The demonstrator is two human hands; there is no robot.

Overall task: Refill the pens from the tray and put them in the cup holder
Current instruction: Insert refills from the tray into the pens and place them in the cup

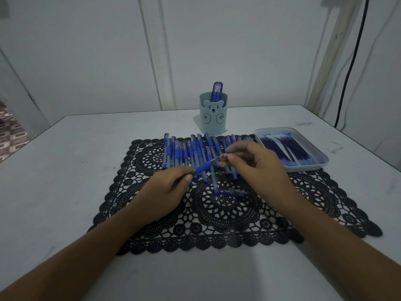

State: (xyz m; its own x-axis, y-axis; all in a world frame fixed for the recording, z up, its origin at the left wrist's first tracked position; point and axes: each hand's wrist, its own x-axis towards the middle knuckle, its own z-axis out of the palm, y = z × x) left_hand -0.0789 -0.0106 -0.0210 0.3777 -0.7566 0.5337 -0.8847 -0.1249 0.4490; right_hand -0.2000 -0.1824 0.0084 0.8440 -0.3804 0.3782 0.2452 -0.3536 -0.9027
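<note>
My left hand (pixel 171 187) grips a blue pen (pixel 205 165) by its barrel, the blue grip section pointing up and to the right. My right hand (pixel 253 164) pinches the pen's small tip piece (pixel 224 155) between thumb and fingers. Both hands hover over a row of several blue pens (pixel 184 153) lying on a black lace mat (pixel 217 213). A blue pen cap (pixel 233 193) lies on the mat under the hands. A pale blue bear cup holder (pixel 213 118) stands behind the mat with a few pens (pixel 217 91) in it. A white tray (pixel 303 167) at the right holds several refills (pixel 286 148).
The white table (pixel 65 170) ends at a left edge with patterned floor (pixel 10 135) beyond. White walls stand close behind. A black cable (pixel 351 61) hangs down at the far right.
</note>
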